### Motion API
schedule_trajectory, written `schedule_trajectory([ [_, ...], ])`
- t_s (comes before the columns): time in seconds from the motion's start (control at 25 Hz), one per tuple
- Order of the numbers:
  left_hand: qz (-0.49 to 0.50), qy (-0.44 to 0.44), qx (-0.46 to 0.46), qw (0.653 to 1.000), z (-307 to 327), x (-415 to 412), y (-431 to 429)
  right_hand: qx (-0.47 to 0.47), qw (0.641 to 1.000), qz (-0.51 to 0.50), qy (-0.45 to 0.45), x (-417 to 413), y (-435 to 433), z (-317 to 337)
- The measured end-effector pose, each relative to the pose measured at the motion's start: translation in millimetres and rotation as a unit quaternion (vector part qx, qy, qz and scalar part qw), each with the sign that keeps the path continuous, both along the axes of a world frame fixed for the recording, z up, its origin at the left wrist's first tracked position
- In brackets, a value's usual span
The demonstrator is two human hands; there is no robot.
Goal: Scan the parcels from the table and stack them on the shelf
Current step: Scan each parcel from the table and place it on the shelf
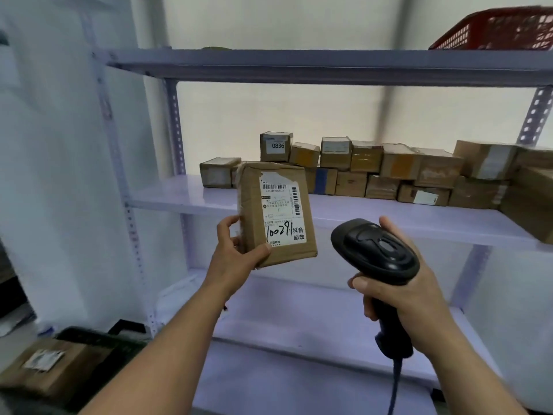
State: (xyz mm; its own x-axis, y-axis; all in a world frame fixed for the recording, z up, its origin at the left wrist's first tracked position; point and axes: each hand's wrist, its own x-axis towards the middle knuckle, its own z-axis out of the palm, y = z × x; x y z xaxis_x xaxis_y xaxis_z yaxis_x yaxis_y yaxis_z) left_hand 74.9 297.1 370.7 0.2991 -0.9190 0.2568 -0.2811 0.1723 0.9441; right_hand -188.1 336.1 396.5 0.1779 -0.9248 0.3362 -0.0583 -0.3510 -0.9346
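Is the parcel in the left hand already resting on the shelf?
No, the left hand holds the parcel up in front of the shelf.

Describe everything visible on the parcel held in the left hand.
The parcel is a flat brown cardboard box, slightly creased, held on end and a little tilted in front of the middle shelf. A white shipping label with barcodes and handwritten 100291 faces the camera. Only the left hand grips its lower left corner.

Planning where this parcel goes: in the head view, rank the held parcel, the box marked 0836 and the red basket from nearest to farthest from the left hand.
1. Held parcel: gripped in the left hand.
2. Box marked 0836: middle shelf, behind it.
3. Red basket: top shelf, far right.
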Motion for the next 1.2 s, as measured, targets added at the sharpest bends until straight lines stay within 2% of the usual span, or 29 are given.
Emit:
schedule_trajectory([
  [0.24,0.069,0.005,-0.011,0.998,11.3,40.7,-18.5,-0.010,0.999,0.026,0.018,26.2,-37.9,8.0],
  [0.48,0.096,0.021,-0.023,0.995,42.2,104.8,-89.7,-0.028,0.999,0.003,0.030,74.4,-91.5,20.9],
  [0.72,0.061,0.030,-0.042,0.997,89.5,178.2,-197.3,-0.043,0.997,-0.066,0.014,141.1,-154.3,37.6],
  [0.96,0.036,-0.022,-0.048,0.998,116.1,212.9,-292.4,-0.055,0.989,-0.131,0.030,188.2,-201.7,40.2],
  [1.2,-0.040,-0.067,0.019,0.997,117.0,220.9,-359.9,-0.052,0.980,-0.190,0.033,210.8,-228.7,36.3],
])
